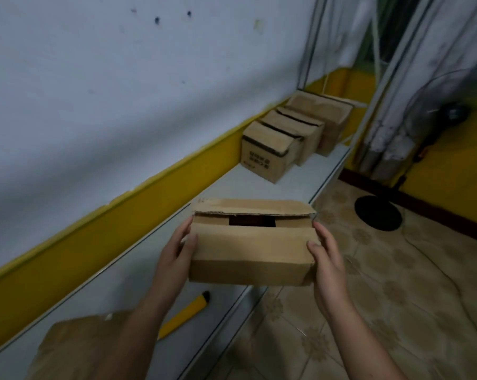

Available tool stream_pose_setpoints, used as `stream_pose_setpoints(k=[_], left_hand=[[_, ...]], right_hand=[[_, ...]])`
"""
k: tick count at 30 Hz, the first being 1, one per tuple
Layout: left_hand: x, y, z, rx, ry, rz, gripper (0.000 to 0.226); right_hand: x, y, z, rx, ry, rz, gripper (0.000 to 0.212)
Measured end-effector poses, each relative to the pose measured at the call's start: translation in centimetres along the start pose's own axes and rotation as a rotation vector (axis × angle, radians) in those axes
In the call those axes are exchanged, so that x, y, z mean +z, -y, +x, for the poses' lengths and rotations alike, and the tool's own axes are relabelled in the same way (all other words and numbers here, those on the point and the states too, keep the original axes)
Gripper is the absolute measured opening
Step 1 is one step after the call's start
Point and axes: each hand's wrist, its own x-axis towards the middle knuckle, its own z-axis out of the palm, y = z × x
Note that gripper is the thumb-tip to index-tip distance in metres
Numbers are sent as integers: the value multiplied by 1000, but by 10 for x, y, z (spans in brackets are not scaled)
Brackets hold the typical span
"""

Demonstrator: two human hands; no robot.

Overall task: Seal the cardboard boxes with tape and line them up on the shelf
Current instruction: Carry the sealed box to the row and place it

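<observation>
I hold a small brown cardboard box [251, 250] in the air over the front edge of the white shelf [259, 185]. My left hand [178, 252] grips its left end and my right hand [326, 256] grips its right end. Its top flaps stand partly open, with a dark gap between them and the far flap raised. Further along the shelf, three cardboard boxes [267, 149] stand in a row against the wall, touching one another.
A yellow utility knife [186, 312] lies on the shelf below my left forearm. Another piece of brown cardboard [75, 346] sits at the bottom left. A standing fan [434, 119] with a black round base [378, 212] is on the patterned floor at right.
</observation>
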Motion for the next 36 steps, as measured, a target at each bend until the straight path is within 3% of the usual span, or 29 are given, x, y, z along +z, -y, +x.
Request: stream_pose_setpoints(k=[15,21,31,36], left_hand=[[232,-34,139,22,0,116,60],[299,-41,217,42,-4,85,46],[378,-67,356,64,-100,9,64],[379,-73,371,96,-239,84,67]], right_hand=[[-145,38,170,-24,-114,89,41],[-170,38,258,-24,-120,104,39],[-180,74,417,84,-150,340,27],[-172,84,470,120,10,336,25]])
